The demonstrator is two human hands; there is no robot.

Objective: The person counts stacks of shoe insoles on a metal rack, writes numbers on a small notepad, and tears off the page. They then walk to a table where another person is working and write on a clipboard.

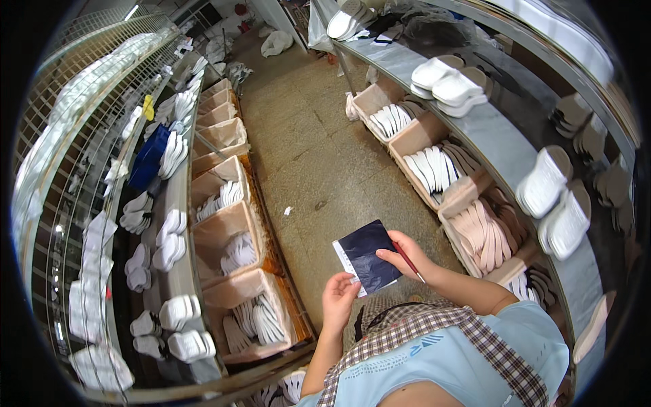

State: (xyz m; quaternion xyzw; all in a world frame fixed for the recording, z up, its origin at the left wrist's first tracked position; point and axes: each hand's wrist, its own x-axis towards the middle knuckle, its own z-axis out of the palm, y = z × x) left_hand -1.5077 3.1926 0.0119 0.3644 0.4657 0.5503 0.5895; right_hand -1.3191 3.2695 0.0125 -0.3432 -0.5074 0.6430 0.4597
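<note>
In front of my body I hold a dark blue sheet [369, 254], which looks like carbon paper, over a white printed paper [342, 256]. My right hand [409, 256] grips the right edge of both, thumb on top. A red pen [407, 260] is also in that hand, its tip pointing down toward my forearm. My left hand [340, 293] has its fingers closed at the lower left corner of the white paper, just off the blue sheet. Most of the white paper is hidden beneath the blue one.
Bins [254, 285] of white insoles line the left side below a shelf with stacked insoles [180, 312] and a blue tray [149, 157]. More bins [444, 216] stand at the right, under a grey shelf [498, 136] bearing insole stacks [544, 181]. Speckled floor [319, 156] runs between; white sacks [277, 43] lie far off.
</note>
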